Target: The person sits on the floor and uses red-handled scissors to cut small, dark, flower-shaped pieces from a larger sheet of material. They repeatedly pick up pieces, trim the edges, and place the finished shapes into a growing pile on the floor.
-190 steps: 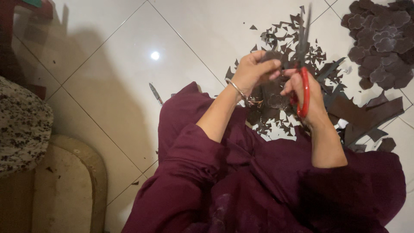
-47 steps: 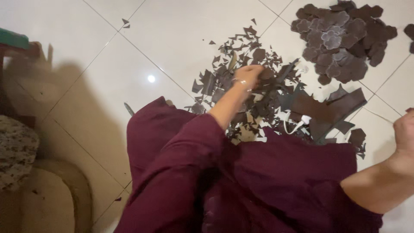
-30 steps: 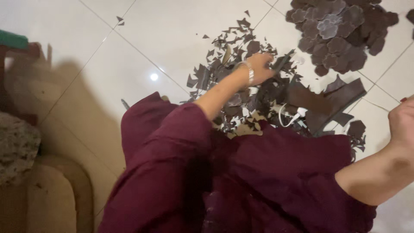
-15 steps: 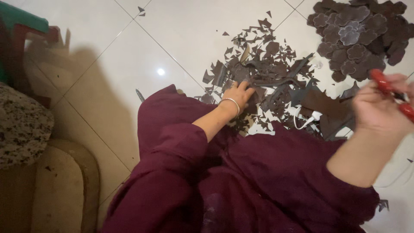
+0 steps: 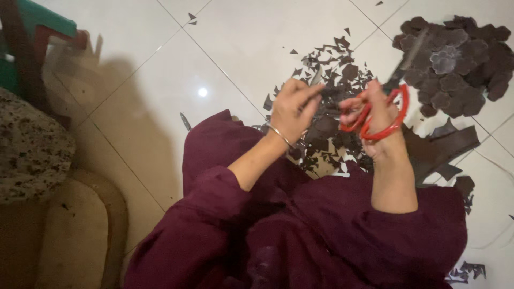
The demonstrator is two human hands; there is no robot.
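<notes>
We sit on the white tile floor in our dark red dress. A big heap of dark cut shapes lies far right. Small dark scraps lie under our hands. Our right hand grips red scissors, fingers through the loops. Our left hand pinches a thin dark piece.

Glossy white tiled floor strewn with dark cuttings

A loose scatter of small dark brown offcut scraps lies near the centre of the floor. At about 2 o'clock from it sits a heap of dark brown flower-shaped cut pieces. At about 4 o'clock lie longer dark brown strips. A few stray dark brown bits rest at about 11 o'clock, well apart from the scatter.
</notes>
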